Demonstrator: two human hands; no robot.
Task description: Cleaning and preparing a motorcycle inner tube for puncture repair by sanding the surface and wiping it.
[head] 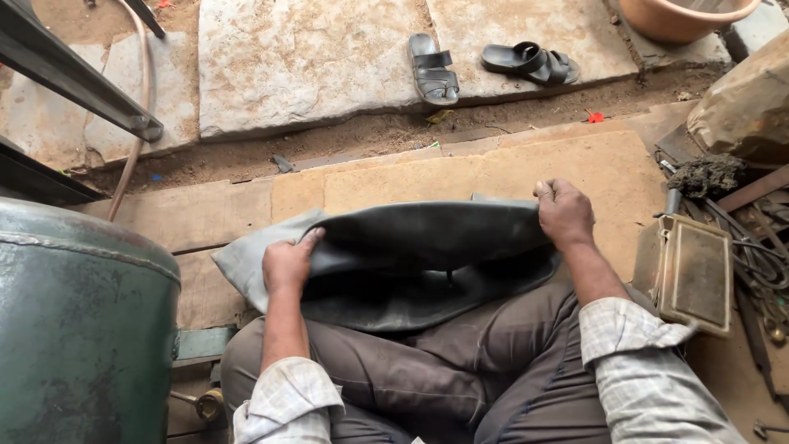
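Limp black rubber inner tube [427,263] draped over lap: left hand [288,265] and right hand [565,214], fingers clamped on its upper fold, spread it taut.

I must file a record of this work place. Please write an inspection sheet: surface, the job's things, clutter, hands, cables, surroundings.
Surface: stone slab floor, dusty, with soil in the gaps.
Job's things: black rubber inner tube, flat and folded, lying across the person's lap.
Clutter: metal box and scrap metal at the right; a small red scrap on the soil.
Hands: left hand grips the tube's left part; right hand grips its upper right edge.
Cables: hose at the left; wires at the right.
Surroundings: green tank, pair of sandals, orange basin.
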